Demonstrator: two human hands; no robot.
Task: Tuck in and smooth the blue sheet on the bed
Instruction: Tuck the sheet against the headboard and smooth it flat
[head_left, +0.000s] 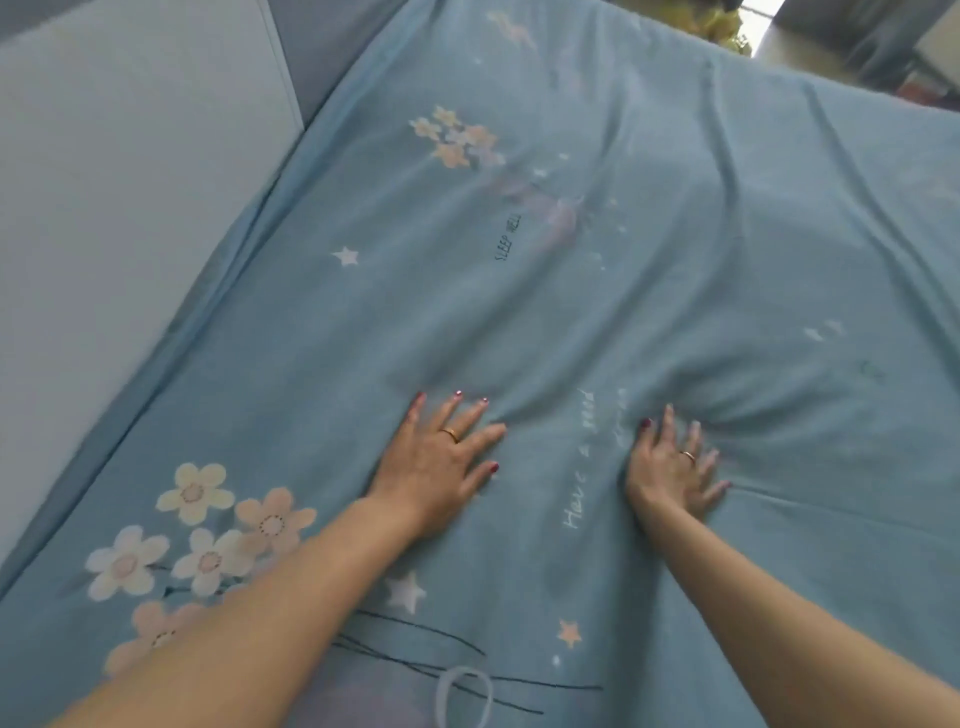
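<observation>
The blue sheet (597, 291), printed with flowers, stars and white lettering, covers the whole bed. My left hand (441, 460) lies flat on it with fingers spread, palm down. A short way to the right, my right hand (675, 470) also presses flat with fingers apart. Folds radiate from around my right hand toward the far right, and a long crease runs up the middle of the sheet. Neither hand grips any cloth.
A padded pale blue headboard or wall panel (119, 208) runs along the left side of the bed, where the sheet's edge meets it. Beyond the far edge at the top right are a bright window (761, 26) and dark furniture (883, 47).
</observation>
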